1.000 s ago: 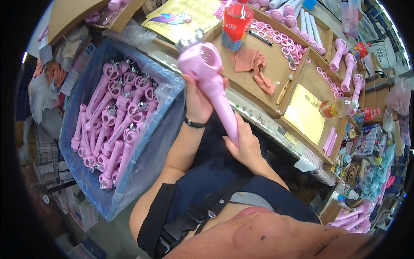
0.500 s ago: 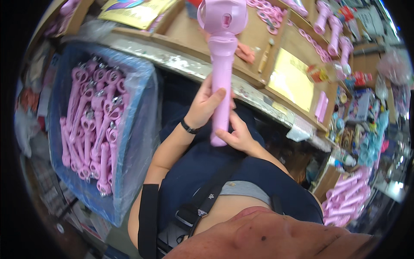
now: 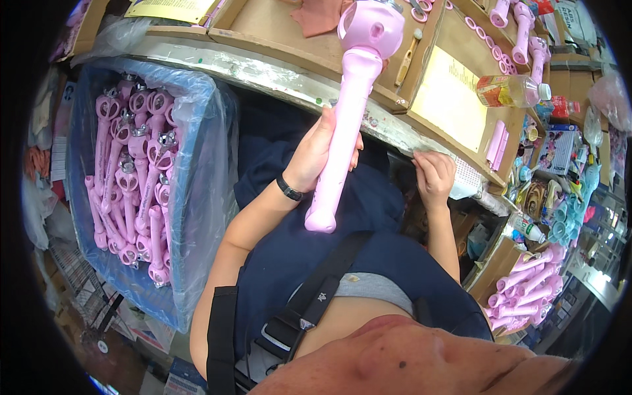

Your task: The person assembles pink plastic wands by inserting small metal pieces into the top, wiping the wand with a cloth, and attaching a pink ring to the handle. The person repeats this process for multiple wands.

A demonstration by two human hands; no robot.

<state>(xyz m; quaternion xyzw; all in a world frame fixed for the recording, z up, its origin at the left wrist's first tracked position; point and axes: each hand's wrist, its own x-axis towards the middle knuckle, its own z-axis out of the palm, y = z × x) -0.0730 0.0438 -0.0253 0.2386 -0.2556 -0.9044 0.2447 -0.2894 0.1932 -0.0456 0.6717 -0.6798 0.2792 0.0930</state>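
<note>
Pink plastic is filling the view: the left hand point(image 3: 316, 155) is wrapping its fingers round the shaft of a long pink wand toy point(image 3: 349, 112), holding it upright over the bench's near edge point(image 3: 276, 72). The right hand point(image 3: 431, 176) is resting with curled, empty fingers at that same edge, further right. A blue bin point(image 3: 197, 164) of similar wands is sitting just left. With only one hand gripping mid-shaft, the heavy round head could be tipping the wand forward and slipping it loose.
</note>
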